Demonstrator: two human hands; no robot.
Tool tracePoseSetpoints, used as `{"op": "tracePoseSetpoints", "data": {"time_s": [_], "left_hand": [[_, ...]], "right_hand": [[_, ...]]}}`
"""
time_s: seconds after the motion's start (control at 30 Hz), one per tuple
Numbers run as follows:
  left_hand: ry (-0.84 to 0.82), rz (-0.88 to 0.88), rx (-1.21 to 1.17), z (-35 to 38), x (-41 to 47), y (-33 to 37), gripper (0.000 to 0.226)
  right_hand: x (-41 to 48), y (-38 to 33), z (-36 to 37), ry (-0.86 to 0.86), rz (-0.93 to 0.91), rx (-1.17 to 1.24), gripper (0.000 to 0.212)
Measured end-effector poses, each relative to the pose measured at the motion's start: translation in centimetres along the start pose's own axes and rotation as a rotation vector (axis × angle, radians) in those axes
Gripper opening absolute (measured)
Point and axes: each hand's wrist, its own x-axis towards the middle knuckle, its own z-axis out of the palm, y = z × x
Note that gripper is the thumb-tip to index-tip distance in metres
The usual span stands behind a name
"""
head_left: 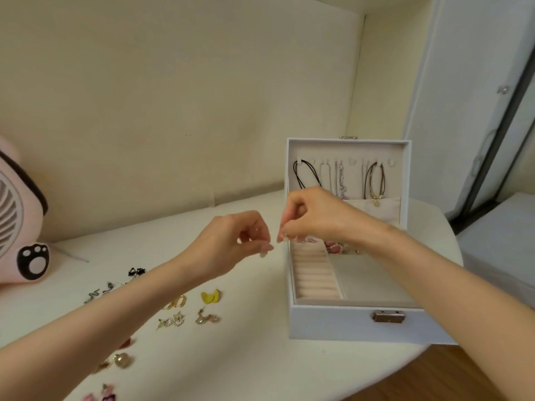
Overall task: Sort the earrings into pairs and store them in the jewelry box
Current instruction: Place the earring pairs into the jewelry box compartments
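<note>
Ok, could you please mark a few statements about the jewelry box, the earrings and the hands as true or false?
1. The jewelry box stands with its lid open. True.
2. Necklaces hang inside the lid. True.
3. The yellow earrings are in the box. False: they lie on the table, left of the box.
4. The left hand and right hand rest flat on the table. False: both are raised by the box's left edge, fingertips pinched together.
5. The ring rolls sit in the box's right half. False: they fill its left side.
</note>
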Motion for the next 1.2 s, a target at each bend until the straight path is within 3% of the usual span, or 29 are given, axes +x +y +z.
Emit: {"op": "tracePoseSetpoints", "data": {"time_s": [0.17,0.4,0.63,0.87,0.97,1.1,1.2], "left_hand": [[0.014,0.025,0.009,2.2,3.2,1.7,0.009],[-0.089,0.010,0.207,4.6,5.8,1.5,0.005],[-0.051,0.101,0.471,6.0,6.7,1.6,0.017],[-0.035,0.124,0.483,6.1,7.2,0.8,0.019],[-0.064,0.135,0.530,6.1,7.5,0.5,0.015],[-0.067,0.133,0.589,6.3,7.8,0.4,0.014],[-0.053,0.148,0.647,6.6,8.0,0.4,0.017]], "right_hand": [[-0.8,2.7,-2.1,0.080,0.086,0.068,0.006],[-0.9,5.4,-2.7,0.137,0.144,0.063,0.009],[-0.1,6.4,-1.2,0.112,0.146,-0.031,0.014],[0.9,6.7,-0.3,0.113,0.092,-0.180,0.010],[1.2,6.7,-0.5,0.101,0.135,-0.168,0.009],[1.6,6.9,-0.5,0.111,0.224,-0.124,0.027],[2.0,7.0,-0.3,0.112,0.266,-0.129,0.021]]}}
